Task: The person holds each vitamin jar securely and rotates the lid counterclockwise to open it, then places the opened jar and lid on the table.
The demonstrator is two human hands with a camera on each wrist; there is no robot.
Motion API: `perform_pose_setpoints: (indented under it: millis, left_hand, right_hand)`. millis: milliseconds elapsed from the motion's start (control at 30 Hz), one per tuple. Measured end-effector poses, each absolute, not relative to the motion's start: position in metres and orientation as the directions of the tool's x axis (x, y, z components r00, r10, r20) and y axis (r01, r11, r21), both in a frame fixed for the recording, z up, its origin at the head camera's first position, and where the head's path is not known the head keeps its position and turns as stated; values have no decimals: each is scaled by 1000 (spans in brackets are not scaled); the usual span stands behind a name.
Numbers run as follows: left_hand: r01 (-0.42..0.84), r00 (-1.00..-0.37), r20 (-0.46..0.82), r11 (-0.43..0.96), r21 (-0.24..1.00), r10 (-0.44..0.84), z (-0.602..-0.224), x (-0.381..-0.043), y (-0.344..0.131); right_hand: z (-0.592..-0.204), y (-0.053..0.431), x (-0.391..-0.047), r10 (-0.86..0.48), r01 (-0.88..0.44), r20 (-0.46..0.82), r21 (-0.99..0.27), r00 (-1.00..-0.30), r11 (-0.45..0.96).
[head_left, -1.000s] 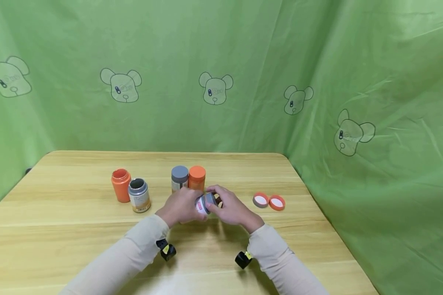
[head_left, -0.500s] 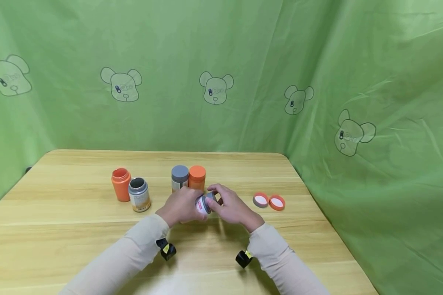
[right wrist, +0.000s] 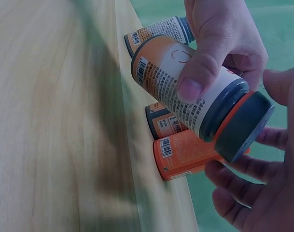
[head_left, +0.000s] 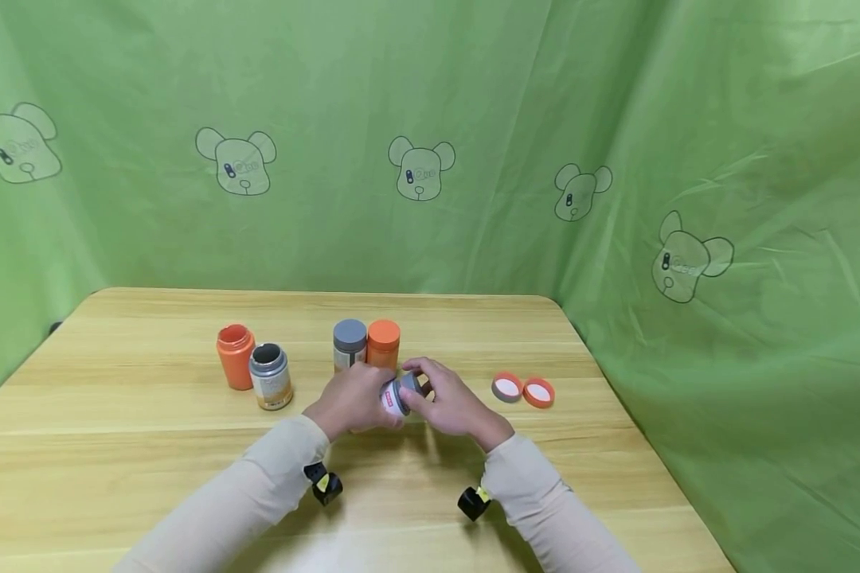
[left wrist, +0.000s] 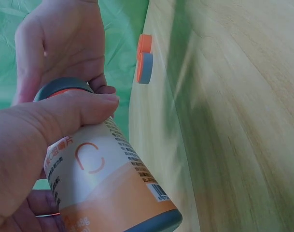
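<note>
My left hand point(head_left: 354, 398) grips a grey pill bottle point(right wrist: 171, 82) with a white and orange label, holding it tilted above the table. Its thumb lies across the label. My right hand point(head_left: 447, 402) has its thumb and curled fingers around the bottle's grey screw lid point(right wrist: 243, 128). An orange inner edge of that lid shows at the bottle's neck in the right wrist view. Just behind the hands stand a grey-lidded bottle point(head_left: 349, 342) and an orange-lidded bottle point(head_left: 383, 342), both capped.
Left on the wooden table point(head_left: 150, 477) stand an uncapped orange bottle point(head_left: 236, 362) and an uncapped grey bottle point(head_left: 271, 382). To the right, a grey lid point(head_left: 506, 388) and an orange lid point(head_left: 538, 393) lie with their insides up. Green curtain point(head_left: 330, 95) hangs behind.
Both hands stay on the bottle and its lid in nearly the same spot, with slight finger movement of the right hand. The head view shifts slightly.
</note>
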State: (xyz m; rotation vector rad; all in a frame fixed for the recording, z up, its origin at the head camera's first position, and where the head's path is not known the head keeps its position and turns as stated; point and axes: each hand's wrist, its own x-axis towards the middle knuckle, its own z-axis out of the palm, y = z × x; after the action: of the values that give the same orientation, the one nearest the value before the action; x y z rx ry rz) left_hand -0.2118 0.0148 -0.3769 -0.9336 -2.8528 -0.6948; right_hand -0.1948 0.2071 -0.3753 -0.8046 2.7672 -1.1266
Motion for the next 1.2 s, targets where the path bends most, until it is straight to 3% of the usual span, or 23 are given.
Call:
perform_pose_setpoints:
  millis: [833, 1200]
  left_hand:
    - [573, -814, 181, 717, 396, 551, -377, -211, 17]
    - [585, -807, 192, 714, 385, 558, -377, -211, 17]
  right_hand:
    - [-380, 206, -196, -475, -442, 152, -676, -867, 589]
    - [-379, 209, -195, -519, -482, 176, -688, -836, 543]
